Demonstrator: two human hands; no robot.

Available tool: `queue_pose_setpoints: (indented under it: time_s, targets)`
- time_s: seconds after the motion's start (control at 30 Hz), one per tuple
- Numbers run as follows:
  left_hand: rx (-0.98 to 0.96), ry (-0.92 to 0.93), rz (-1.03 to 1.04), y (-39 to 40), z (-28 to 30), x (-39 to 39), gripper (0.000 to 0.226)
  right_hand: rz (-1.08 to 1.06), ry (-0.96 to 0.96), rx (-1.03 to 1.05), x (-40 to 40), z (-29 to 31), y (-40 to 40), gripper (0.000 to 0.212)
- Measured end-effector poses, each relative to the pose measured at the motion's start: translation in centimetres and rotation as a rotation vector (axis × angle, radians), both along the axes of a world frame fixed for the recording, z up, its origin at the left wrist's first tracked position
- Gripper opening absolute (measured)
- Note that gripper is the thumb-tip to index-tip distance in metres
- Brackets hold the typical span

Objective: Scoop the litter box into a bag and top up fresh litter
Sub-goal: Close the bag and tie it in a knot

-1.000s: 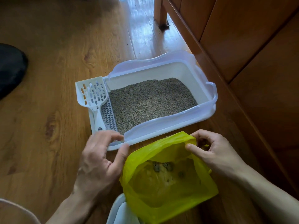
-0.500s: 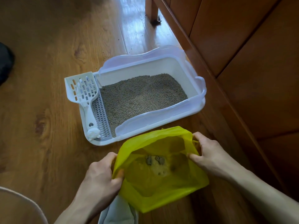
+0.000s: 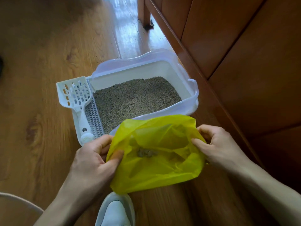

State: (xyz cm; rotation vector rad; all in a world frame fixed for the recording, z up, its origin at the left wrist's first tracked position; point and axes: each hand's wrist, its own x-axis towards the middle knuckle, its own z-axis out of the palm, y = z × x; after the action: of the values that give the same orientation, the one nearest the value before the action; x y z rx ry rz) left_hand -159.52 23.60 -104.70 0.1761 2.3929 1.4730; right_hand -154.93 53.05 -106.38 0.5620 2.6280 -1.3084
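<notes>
Floor (image 3: 48,51): wood planks, visible grain and knots, glossy where window light reflects. Cabinet (image 3: 244,54): wood, smooth, satin sheen. Litter box (image 3: 182,75): white plastic, smooth; rim translucent, slightly shiny. Litter (image 3: 135,98): grey-brown granules, matt, rough. Scoop (image 3: 75,93): white slotted plastic. Bag (image 3: 156,167): thin yellow plastic film, crinkled, semi-translucent. Shoe (image 3: 116,212): pale, smooth-looking upper.

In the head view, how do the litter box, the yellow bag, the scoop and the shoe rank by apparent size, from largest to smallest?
1. Litter box, though the bag hides its near edge.
2. Yellow bag, nearer the camera, so this order is unsure.
3. Scoop and white shoe: not ranked, as the frame crops the shoe.
</notes>
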Motion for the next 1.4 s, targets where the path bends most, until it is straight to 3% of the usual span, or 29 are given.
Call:
queue_pose_setpoints:
  time_s: [0.17,0.4,0.67,0.87,0.97,1.07,1.17,1.3,1.4]
  targets:
    - [-0.010,-0.060,0.032,-0.1,-1.0,-0.5,0.009,-0.011,-0.001,0.071,0.2,0.2,0.3,0.008]
    - [0.038,-0.119,0.018,0.7,-2.2,-0.8,0.036,0.035,-0.022,0.130,0.5,-0.3,0.1,0.008]
    - [-0.024,-0.118,0.031,0.1,-2.9,-1.2,0.045,0.050,-0.083,0.052,0.7,-1.0,0.6,0.006]
    - [0.087,-0.142,0.091,0.0,-2.8,-1.0,0.076,0.012,-0.033,-0.152,0.7,-1.4,0.6,0.026]
    - [0.161,-0.117,0.095,0.2,-3.2,-1.0,0.069,0.018,-0.017,-0.306,0.6,-1.8,0.5,0.039]
    - [0.165,-0.115,0.115,0.2,-3.6,-1.2,0.060,0.078,-0.047,-0.297,0.4,-2.6,0.5,0.048]
    - [0.127,-0.132,0.090,0.1,-3.7,-1.2,0.048,0.165,-0.127,-0.205,0.6,-3.0,0.7,0.051]
    - [0.009,-0.182,0.090,-0.3,-4.4,-1.1,0.016,0.305,-0.205,0.044,1.0,-3.4,0.8,0.064]
    - [-0.112,-0.177,0.057,-0.8,-5.1,-1.2,0.027,0.281,-0.214,0.073,1.1,-3.3,0.5,0.077]
